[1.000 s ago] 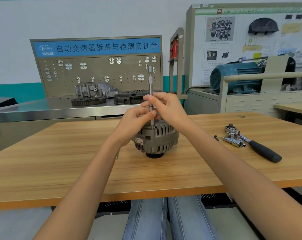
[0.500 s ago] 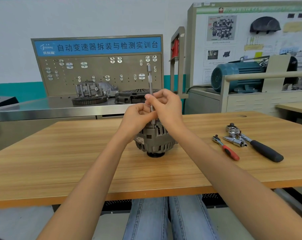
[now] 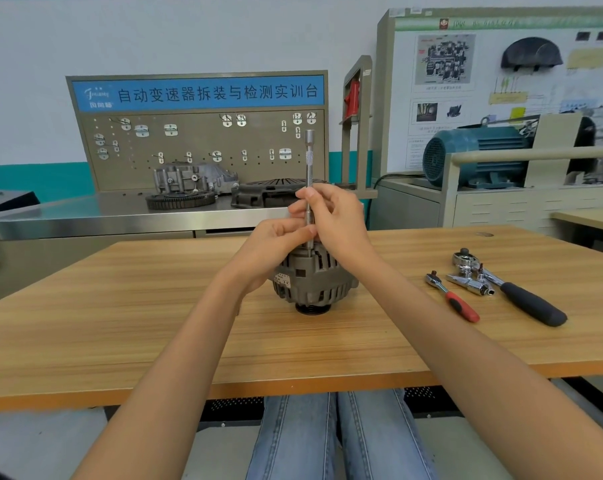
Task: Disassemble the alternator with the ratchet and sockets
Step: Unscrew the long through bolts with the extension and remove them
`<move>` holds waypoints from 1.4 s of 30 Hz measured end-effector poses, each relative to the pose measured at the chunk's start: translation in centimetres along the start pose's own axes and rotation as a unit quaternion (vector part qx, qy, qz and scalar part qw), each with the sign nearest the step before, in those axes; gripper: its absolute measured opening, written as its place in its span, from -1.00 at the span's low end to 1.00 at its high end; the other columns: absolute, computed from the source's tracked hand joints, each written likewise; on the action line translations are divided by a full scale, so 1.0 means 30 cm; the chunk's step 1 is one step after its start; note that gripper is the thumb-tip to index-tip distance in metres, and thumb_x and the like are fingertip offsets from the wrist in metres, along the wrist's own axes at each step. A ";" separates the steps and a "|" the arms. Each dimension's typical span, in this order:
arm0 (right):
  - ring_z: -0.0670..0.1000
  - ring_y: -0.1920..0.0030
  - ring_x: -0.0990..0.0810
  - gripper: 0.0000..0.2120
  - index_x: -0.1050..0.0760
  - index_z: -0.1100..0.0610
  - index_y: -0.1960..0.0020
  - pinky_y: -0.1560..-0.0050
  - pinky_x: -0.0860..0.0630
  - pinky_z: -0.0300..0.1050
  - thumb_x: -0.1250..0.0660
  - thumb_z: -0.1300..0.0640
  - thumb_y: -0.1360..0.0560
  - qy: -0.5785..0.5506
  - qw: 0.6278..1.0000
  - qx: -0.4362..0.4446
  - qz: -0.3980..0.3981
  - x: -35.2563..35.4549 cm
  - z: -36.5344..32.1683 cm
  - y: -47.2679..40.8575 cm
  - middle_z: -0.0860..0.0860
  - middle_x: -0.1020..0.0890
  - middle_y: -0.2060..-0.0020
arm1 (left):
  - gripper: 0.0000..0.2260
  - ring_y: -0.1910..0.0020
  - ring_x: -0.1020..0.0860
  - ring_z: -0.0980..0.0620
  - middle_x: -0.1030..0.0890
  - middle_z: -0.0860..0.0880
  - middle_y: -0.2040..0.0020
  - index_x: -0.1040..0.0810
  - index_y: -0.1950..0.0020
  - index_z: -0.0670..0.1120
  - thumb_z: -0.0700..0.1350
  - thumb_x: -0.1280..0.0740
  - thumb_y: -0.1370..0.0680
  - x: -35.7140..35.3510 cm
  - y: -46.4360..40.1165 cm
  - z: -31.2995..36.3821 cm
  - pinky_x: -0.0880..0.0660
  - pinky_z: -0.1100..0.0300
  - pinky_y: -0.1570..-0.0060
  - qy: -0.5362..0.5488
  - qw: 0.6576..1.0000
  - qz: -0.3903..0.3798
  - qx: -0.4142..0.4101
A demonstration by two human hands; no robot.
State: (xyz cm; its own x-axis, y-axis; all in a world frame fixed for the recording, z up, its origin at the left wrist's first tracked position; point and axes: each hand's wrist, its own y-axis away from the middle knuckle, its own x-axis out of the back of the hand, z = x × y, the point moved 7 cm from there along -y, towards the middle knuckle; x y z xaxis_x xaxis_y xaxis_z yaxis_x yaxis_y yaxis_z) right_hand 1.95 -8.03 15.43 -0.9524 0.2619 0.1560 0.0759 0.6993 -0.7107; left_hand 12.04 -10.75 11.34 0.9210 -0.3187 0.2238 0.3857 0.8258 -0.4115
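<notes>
Both hands, left (image 3: 279, 239) and right (image 3: 331, 220), pinch the upright extension bar (image 3: 309, 174), probably steadying it on an alternator (image 3: 314, 278) bolt.

Table (image 3: 120, 323) left of alternator (image 3: 314, 278) open; right side blocked by ratchets (image 3: 501, 289).

A grey alternator (image 3: 315, 277) is seen on a striped, light-wood worktop (image 3: 120, 323). At 3 o'clock, a red-handled ratchet (image 3: 453, 296) and a black-handled ratchet (image 3: 514, 289) are shown.
</notes>
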 end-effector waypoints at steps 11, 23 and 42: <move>-0.02 0.14 -0.67 -0.87 -0.42 0.09 0.06 0.04 -0.59 -0.19 -0.38 0.15 -0.50 -0.091 0.993 -0.038 0.061 -0.019 0.028 0.028 0.07 -0.68 0.19 | -0.88 0.15 -0.66 0.17 -0.71 0.05 0.23 -0.68 0.17 0.00 -0.18 -0.40 -0.51 0.013 -0.006 -0.007 -0.55 0.37 0.17 0.016 0.996 0.082 -0.033; -0.11 0.05 -0.61 -0.76 -0.54 0.21 -0.04 -0.05 -0.51 -0.28 -0.11 0.18 -0.64 -0.031 0.999 -0.013 0.005 -0.042 0.012 0.020 -0.01 -0.64 0.13 | -0.90 0.13 -0.65 0.15 -0.70 0.03 0.19 -0.65 0.03 -0.09 -0.18 -0.33 -0.56 0.009 -0.005 0.000 -0.54 0.34 0.17 -0.006 0.998 0.056 -0.030; -0.15 0.20 -0.68 -0.93 -0.41 0.17 0.01 0.18 -0.53 -0.38 -0.29 0.19 -0.56 -0.208 0.976 -0.066 0.017 -0.048 0.065 0.051 -0.07 -0.68 0.22 | -0.92 0.31 -0.59 0.26 -0.64 0.13 0.36 -0.61 0.15 -0.05 -0.21 -0.39 -0.51 0.014 -0.004 -0.010 -0.46 0.42 0.33 0.019 0.992 0.118 -0.044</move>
State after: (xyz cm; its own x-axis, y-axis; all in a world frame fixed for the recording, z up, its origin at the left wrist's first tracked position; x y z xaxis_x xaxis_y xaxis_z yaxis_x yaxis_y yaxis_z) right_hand 2.87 -8.64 12.77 -0.9842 0.0124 -0.1766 0.1198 0.7814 -0.6124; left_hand 12.40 -11.13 11.23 0.9868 -0.1408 0.0794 0.1615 0.8360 -0.5244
